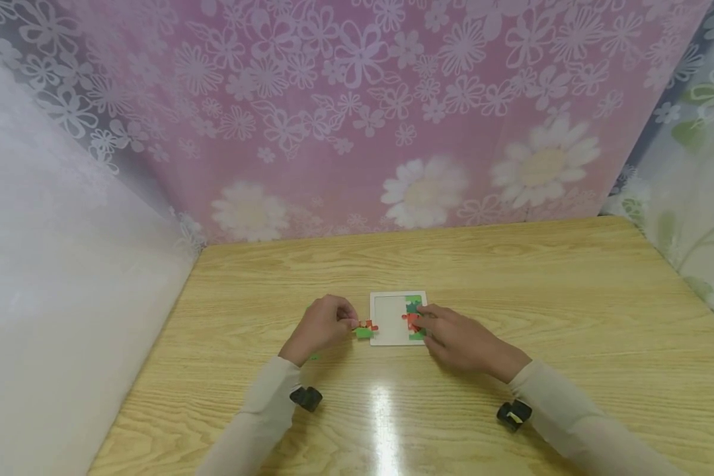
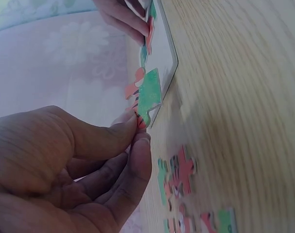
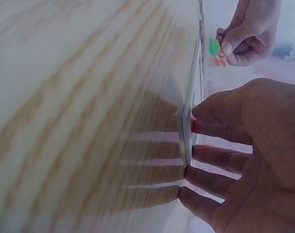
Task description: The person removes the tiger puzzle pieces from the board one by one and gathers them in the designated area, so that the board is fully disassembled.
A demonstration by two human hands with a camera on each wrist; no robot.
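My left hand (image 1: 326, 325) pinches a green and red jigsaw piece (image 2: 150, 92) between thumb and fingers, just above the left edge of a white puzzle tray (image 1: 389, 324). Along the tray's right side lie a dark green piece (image 1: 413, 303) and a red piece (image 1: 412, 321) with green beside it. My right hand (image 1: 464, 340) rests at that side; its thumb and index fingertip touch the red piece, and its other fingers, fairly straight, reach the tray's edge. In the head view this hand partly covers the right-hand pieces.
Several loose jigsaw pieces (image 2: 182, 172) lie on the wood-grain table (image 1: 512, 277) below my left hand, mostly hidden from the head view. A pink flowered curtain (image 1: 345, 132) stands behind the table, with pale cloth (image 1: 65, 277) on the left.
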